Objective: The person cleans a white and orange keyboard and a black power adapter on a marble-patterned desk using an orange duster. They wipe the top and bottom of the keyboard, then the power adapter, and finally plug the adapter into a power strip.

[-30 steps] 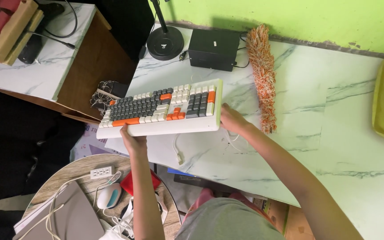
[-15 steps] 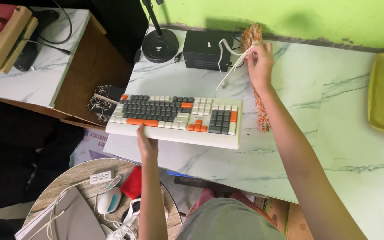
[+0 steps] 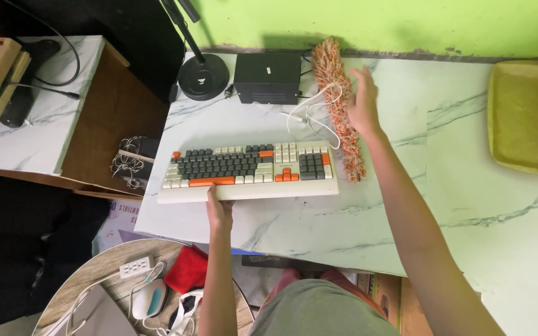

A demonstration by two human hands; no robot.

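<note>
The left hand (image 3: pixel 219 208) grips the keyboard (image 3: pixel 249 171) by its front edge to keep it flat. The right hand (image 3: pixel 363 102) is open beside the fluffy duster (image 3: pixel 339 106).

Your keyboard (image 3: pixel 248 172): cream body, dark grey and orange keys, flat on marble desk near front edge. White cable (image 3: pixel 311 116) loops behind, beside orange duster (image 3: pixel 339 107).

Home desk or small computer corner, white marbled desktop (image 3: pixel 356 224) against a green wall (image 3: pixel 368 22) at the top of the frame, cream, grey and orange keyboard (image 3: pixel 247 172) at centre, black box (image 3: pixel 267 78) and round stand base (image 3: pixel 203 76) behind it, power strip (image 3: pixel 134 267) and mouse (image 3: pixel 149 298) on a round table at lower left.
</note>
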